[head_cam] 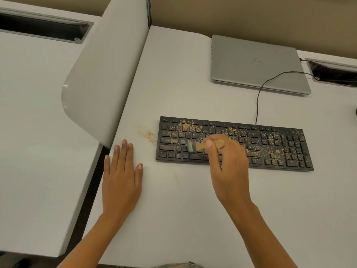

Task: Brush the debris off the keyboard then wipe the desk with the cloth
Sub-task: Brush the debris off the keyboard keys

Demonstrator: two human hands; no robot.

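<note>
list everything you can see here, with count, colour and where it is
keyboard: one, black, middle of the desk
debris: many crumbs, tan, scattered over the keys, plus a small patch on the desk left of the keyboard
brush: one, wooden handle, blurred, over the keyboard's left half
desk: one, off-white, under everything
laptop: one, silver, closed, back right
cable: one, black, from the keyboard's back edge toward the right slot
cable slots: two, dark, far right and far left
divider: one, white, along the desk's left edge
second desk: one, white, left of the divider
cloth: none in view
left hand: flat on the desk, left of the keyboard
right hand: grips the brush
</note>
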